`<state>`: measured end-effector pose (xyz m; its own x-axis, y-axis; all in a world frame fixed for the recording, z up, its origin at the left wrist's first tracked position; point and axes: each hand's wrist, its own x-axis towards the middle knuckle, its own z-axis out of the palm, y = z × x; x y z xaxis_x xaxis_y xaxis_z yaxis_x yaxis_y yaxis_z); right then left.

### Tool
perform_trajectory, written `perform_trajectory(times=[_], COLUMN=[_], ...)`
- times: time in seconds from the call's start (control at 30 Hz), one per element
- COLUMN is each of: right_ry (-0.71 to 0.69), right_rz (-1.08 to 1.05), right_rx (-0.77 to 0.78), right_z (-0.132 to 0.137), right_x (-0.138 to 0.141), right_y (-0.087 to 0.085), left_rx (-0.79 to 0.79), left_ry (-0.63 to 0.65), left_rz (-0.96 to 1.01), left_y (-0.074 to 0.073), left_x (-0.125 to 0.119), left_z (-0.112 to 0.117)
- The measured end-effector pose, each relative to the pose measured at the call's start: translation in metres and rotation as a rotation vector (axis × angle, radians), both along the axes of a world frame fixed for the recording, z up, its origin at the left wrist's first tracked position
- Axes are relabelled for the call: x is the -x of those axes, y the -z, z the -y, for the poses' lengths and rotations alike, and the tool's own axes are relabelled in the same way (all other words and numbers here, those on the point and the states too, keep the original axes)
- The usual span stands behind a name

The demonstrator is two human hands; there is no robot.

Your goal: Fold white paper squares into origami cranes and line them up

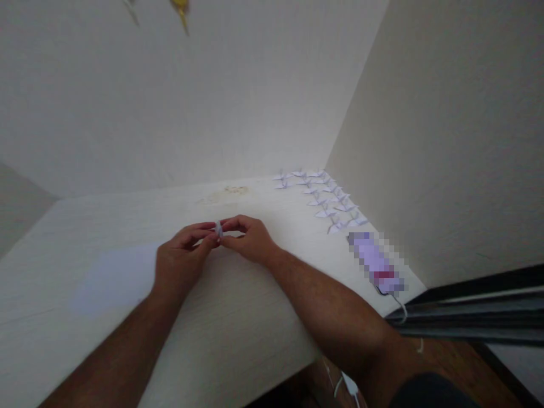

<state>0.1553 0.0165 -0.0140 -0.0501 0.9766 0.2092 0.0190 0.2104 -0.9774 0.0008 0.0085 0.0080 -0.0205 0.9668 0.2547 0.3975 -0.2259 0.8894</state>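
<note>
Between the fingertips of both hands is a small piece of folded white paper (219, 229), held just above the table. My left hand (182, 255) pinches it from the left side. From the right, my right hand (250, 237) grips it with thumb and fingers closed. The paper's exact folds are too small to make out. To the right, several white origami cranes (326, 212) stand in rows on the tabletop. A flat sheet of white paper (113, 277) lies left of my left hand.
A pale wooden table (238, 340) meets a white wall (204, 102) at the back. Near its right edge lies a phone (376, 263), its screen blurred out, with a white cable (402, 309). A stained patch (236, 190) marks the rear tabletop. Dark rails (480, 311) run at lower right.
</note>
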Motion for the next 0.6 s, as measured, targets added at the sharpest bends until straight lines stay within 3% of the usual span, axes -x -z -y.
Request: perform_trajectory(times=[0.2, 0.33, 0.6], right_ry=[0.039, 0.117, 0.134], right_rz=[0.095, 0.197, 0.295], right_rx=[0.021, 0.015, -0.057], right_z=[-0.014, -0.013, -0.009], right_x=[0.001, 0.001, 0.0], right_y=[0.015, 0.009, 0.004], left_rx=[0.002, 0.033, 0.057], left_ry=[-0.044, -0.061, -0.101], left_rz=[-0.15, -0.207, -0.217], left_y=[-0.006, -0.009, -0.012], left_x=[-0.004, -0.005, -0.006], left_z=[0.004, 0.007, 0.007])
